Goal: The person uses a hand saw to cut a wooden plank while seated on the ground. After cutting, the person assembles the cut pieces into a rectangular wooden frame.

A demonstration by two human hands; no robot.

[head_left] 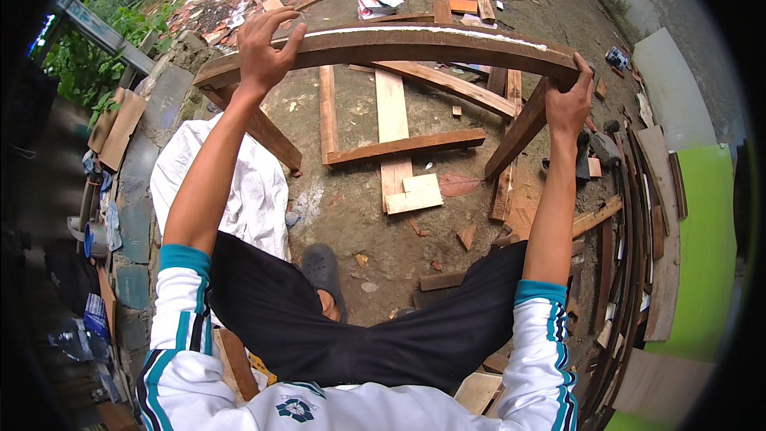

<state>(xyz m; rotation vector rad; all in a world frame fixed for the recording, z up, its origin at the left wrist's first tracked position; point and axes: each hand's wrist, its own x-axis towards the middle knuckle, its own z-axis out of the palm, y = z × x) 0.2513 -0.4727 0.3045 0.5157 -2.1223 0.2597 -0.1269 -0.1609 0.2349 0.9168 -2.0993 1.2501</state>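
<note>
- A white sheet [239, 183] lies on the ground at the left, beside a low stone wall [140, 191].
- The left hand [266, 52] rests on the top rail of a dark wooden frame [415, 41], fingers curled over its upper edge near the left end.
- The frame stands raised in front of the person, its long top rail running across the view and its legs slanting down to the concrete ground [359, 223].
- Under the rail, pale planks [392, 136] lie crossed on the ground, with a small square board [415, 194] near them.
- A dark shoe [321, 265] shows between the person's knees.
- The right hand [568, 100] grips the frame's right end where rail meets leg, fingers wrapped tight around it.
- Stacked boards [638, 231] and a green panel [706, 247] lie at the far right.
</note>
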